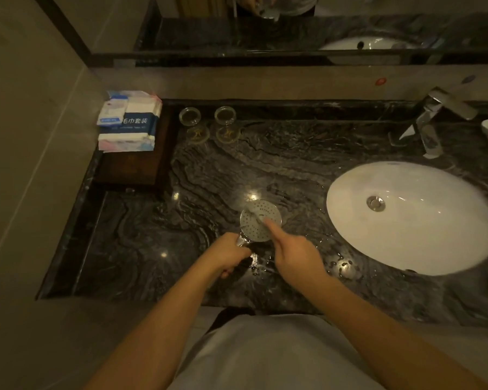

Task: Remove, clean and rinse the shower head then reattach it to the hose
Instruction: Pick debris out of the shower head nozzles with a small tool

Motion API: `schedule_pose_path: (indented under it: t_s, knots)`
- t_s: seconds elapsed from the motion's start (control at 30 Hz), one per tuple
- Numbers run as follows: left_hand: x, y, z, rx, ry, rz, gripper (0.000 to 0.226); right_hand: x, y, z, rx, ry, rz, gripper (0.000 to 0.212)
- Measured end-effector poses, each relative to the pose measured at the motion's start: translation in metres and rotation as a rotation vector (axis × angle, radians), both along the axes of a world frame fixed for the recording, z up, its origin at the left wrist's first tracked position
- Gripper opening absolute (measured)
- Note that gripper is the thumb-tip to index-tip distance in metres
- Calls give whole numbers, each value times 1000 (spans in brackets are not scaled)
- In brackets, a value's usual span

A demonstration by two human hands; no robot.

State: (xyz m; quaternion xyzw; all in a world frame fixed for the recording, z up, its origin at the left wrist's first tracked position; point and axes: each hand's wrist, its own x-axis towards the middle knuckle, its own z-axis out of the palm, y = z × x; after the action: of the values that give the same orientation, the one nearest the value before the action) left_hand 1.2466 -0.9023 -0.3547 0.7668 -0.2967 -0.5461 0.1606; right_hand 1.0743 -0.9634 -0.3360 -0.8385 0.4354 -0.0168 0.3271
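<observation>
The round chrome shower head [261,219] is held face up over the dark marble counter [197,181], its nozzle holes toward me. My left hand [231,253] is closed around its handle, which is mostly hidden in the fist. My right hand [293,256] reaches in from the right with the forefinger stretched onto the face. It presses a thin pale brush [254,214], blurred, across the nozzles. No hose is in view.
A white oval basin [412,218] with a drain lies to the right, and a chrome tap [434,114] stands behind it. Two glasses [190,116] stand at the back. Packaged towels [128,121] sit on a wooden tray at the back left. Water drops lie near my hands.
</observation>
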Motion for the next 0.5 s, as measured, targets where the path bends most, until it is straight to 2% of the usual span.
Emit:
schedule_pose_path:
  t_s: [0.07, 0.27, 0.33, 0.5]
  knots:
    - [6, 0, 0, -50, -139, -82, 7, 0, 9, -2, 2, -40, 73, 54]
    - [22, 7, 9, -136, -521, -293, 6, -22, -9, 12, 12, -175, 42, 45]
    - [25, 7, 14, -173, -593, -328, 10, -31, -11, 18, 42, -217, 88, 43]
    - [36, 3, 23, -200, -701, -399, 16, -37, -26, 26, 86, -170, 176, 41]
